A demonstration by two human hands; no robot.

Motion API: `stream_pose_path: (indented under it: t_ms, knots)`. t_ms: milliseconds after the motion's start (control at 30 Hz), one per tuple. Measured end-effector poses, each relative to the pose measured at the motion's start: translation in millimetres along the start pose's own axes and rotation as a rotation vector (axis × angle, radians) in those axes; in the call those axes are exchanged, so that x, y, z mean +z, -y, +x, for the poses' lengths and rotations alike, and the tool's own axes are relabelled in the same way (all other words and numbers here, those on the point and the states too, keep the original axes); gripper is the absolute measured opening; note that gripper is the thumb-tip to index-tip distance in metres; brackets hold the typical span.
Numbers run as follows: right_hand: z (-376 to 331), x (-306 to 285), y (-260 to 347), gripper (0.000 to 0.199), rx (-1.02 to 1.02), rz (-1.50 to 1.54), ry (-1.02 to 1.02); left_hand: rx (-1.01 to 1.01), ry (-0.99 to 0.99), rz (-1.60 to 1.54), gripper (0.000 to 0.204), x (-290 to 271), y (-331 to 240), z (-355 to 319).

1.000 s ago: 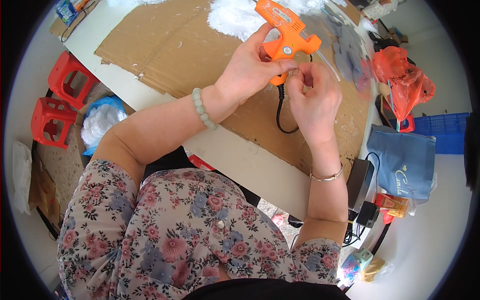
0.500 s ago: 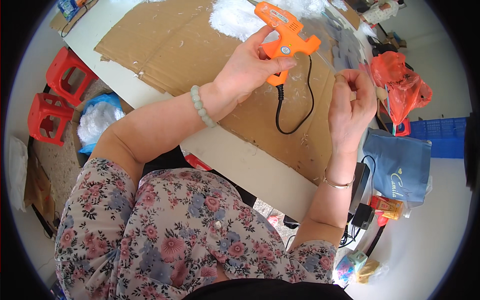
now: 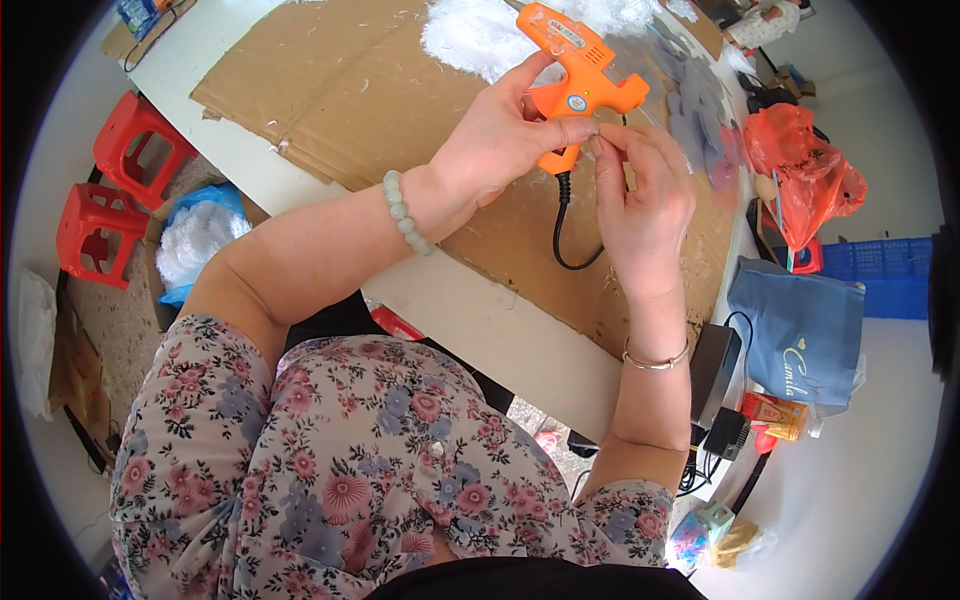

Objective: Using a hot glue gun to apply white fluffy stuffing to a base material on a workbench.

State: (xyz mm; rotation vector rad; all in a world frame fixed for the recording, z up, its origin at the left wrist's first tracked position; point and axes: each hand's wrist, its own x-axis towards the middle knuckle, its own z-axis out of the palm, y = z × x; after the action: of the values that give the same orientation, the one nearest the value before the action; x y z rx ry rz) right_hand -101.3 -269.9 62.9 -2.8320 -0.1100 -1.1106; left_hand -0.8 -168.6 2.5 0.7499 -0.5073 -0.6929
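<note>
My left hand (image 3: 515,125) grips an orange hot glue gun (image 3: 580,75) by its handle, raised above the cardboard, its nozzle toward the far side. A clear glue stick (image 3: 668,140) sticks out of the gun's rear. Right beside the handle, my right hand (image 3: 645,195) has thumb and forefinger pinched together near my left thumb tip. Whatever may be between those fingers is too small to make out. The gun's black cord (image 3: 562,225) hangs from the handle and loops behind my right hand.
A brown cardboard sheet (image 3: 330,90) covers much of the white table (image 3: 450,310). White fluffy fibre (image 3: 465,40) and grey flat pieces (image 3: 690,105) lie farther back. Red stools (image 3: 140,150) stand left; a red plastic bag (image 3: 800,170) and a blue bag (image 3: 795,325) are right.
My right hand has moved left, from the glue stick's outer end to beside my left thumb. The stick's end is now free of it. The glue gun has shifted slightly right.
</note>
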Motion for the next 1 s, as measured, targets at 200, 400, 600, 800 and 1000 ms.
stream_pose_path:
  t_ms: [200, 400, 600, 800, 1000]
  knots:
    - [0.1, 0.8, -4.0, 0.009, -0.101, -0.107, -0.022, -0.021, -0.017, 0.072, 0.066, 4.4, -5.0, -2.4]
    - [2.6, -0.3, -3.5, 0.014, -0.139, -0.103, -0.020, -0.021, 0.014, 0.110, 0.055, 2.1, -1.0, -0.4]
    - [5.0, -6.2, -0.4, 0.014, -0.154, -0.140, -0.023, -0.006, 0.047, 0.109, 0.054, 3.2, -0.7, 0.7]
    - [9.8, -33.3, -13.5, 0.006, -0.033, -0.091, -0.103, -0.064, 0.014, 0.094, 0.051, 2.2, -8.5, -0.6]
    - [8.4, -43.0, 14.3, 0.012, 0.391, 0.309, 0.081, -0.114, 0.030, -0.023, 0.057, -6.0, -10.8, 5.0]
